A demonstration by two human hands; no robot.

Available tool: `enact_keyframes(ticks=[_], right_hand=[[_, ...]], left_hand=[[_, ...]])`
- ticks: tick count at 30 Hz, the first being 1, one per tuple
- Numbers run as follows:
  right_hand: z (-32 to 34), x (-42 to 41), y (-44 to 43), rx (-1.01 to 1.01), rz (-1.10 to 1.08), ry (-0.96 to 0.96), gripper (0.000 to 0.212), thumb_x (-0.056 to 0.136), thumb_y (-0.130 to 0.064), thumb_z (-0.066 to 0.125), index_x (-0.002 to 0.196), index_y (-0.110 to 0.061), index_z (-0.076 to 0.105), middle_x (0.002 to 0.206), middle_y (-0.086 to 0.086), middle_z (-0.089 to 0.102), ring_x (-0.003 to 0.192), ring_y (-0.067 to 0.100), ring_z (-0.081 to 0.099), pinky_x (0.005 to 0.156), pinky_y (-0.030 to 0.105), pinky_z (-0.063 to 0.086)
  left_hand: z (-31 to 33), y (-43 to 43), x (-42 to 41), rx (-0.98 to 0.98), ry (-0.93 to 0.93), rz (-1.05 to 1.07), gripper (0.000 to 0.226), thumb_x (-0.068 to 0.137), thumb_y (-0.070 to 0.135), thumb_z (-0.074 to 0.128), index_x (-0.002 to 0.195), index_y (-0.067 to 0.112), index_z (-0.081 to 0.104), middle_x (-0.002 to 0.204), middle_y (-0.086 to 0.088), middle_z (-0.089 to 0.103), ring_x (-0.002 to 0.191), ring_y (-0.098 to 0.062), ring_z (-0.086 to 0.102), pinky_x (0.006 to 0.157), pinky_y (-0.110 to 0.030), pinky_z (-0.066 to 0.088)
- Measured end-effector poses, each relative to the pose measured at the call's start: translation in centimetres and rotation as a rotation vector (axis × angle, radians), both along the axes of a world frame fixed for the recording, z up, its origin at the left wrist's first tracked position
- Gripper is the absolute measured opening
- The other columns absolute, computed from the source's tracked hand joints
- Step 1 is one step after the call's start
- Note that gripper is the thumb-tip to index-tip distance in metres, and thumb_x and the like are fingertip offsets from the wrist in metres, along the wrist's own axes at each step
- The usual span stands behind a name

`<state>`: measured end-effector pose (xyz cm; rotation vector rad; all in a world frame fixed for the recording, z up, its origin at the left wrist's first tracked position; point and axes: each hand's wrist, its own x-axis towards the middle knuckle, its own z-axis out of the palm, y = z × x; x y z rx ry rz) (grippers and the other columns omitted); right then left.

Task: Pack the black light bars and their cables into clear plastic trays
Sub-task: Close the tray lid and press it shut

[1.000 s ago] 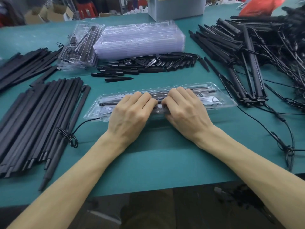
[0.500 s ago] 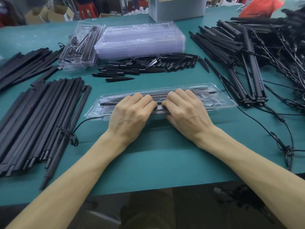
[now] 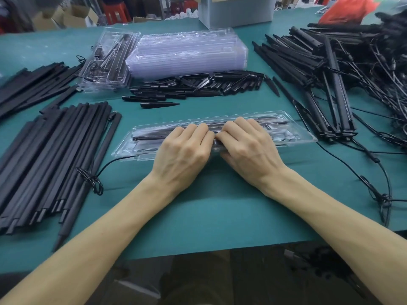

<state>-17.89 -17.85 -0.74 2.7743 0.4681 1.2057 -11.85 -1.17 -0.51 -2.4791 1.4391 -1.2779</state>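
Note:
A long clear plastic tray (image 3: 293, 122) lies crosswise on the green table in front of me, with black light bars (image 3: 154, 134) inside it. My left hand (image 3: 182, 150) and my right hand (image 3: 246, 146) sit side by side on its middle. Their fingers curl over the top and the thumbs are tucked at the near edge, hidden. A thin black cable (image 3: 92, 181) runs out from the tray's left end to a small coil.
A stack of empty clear trays (image 3: 187, 53) stands at the back, with packed trays (image 3: 108, 60) to its left. Black spikes (image 3: 198, 86) lie in front of the stack. Black bars (image 3: 55, 155) fill the left side. Cabled light bars (image 3: 330, 73) are piled at the right.

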Motion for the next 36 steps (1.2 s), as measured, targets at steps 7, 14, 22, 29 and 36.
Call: enact_keyframes(ticks=[7, 14, 22, 29, 36], right_hand=[[-0.07, 0.14, 0.02, -0.007, 0.008, 0.0, 0.017, 0.087, 0.003, 0.055, 0.075, -0.005, 0.064, 0.077, 0.011, 0.06, 0.069, 0.031, 0.056, 0.063, 0.044, 0.047], [-0.21, 0.15, 0.1, -0.021, 0.009, -0.003, 0.02, 0.09, 0.002, 0.052, 0.077, -0.005, 0.065, 0.078, 0.012, 0.061, 0.07, 0.032, 0.057, 0.064, 0.044, 0.047], [-0.01, 0.06, 0.15, -0.016, 0.021, -0.02, 0.019, 0.086, 0.003, 0.052, 0.073, -0.006, 0.062, 0.075, 0.011, 0.059, 0.068, 0.031, 0.056, 0.061, 0.043, 0.046], [0.09, 0.0, 0.07, -0.021, 0.025, -0.014, 0.017, 0.085, 0.003, 0.057, 0.072, -0.006, 0.062, 0.074, 0.011, 0.059, 0.068, 0.031, 0.056, 0.061, 0.043, 0.047], [0.06, 0.0, 0.09, -0.017, 0.032, 0.005, 0.016, 0.086, 0.002, 0.06, 0.071, -0.006, 0.061, 0.075, 0.012, 0.059, 0.068, 0.031, 0.057, 0.061, 0.043, 0.048]], left_hand=[[0.19, 0.19, 0.17, -0.007, 0.016, -0.048, 0.013, 0.084, 0.002, 0.06, 0.074, 0.01, 0.061, 0.071, -0.007, 0.055, 0.063, -0.028, 0.053, 0.056, -0.04, 0.044], [0.17, 0.41, 0.27, -0.021, 0.011, -0.065, 0.017, 0.089, 0.005, 0.058, 0.074, 0.01, 0.061, 0.071, -0.007, 0.055, 0.063, -0.028, 0.053, 0.056, -0.039, 0.044], [0.18, 0.53, 0.14, -0.014, 0.056, -0.056, 0.016, 0.093, 0.006, 0.055, 0.082, 0.008, 0.067, 0.075, -0.008, 0.059, 0.067, -0.029, 0.057, 0.06, -0.042, 0.048], [0.38, 0.4, -0.03, -0.002, 0.047, -0.066, 0.014, 0.088, 0.006, 0.058, 0.078, 0.009, 0.065, 0.072, -0.007, 0.057, 0.064, -0.028, 0.056, 0.057, -0.041, 0.047], [0.52, 0.46, -0.11, 0.002, 0.054, -0.083, 0.017, 0.091, 0.009, 0.056, 0.077, 0.009, 0.065, 0.072, -0.007, 0.058, 0.065, -0.027, 0.057, 0.057, -0.04, 0.047]])
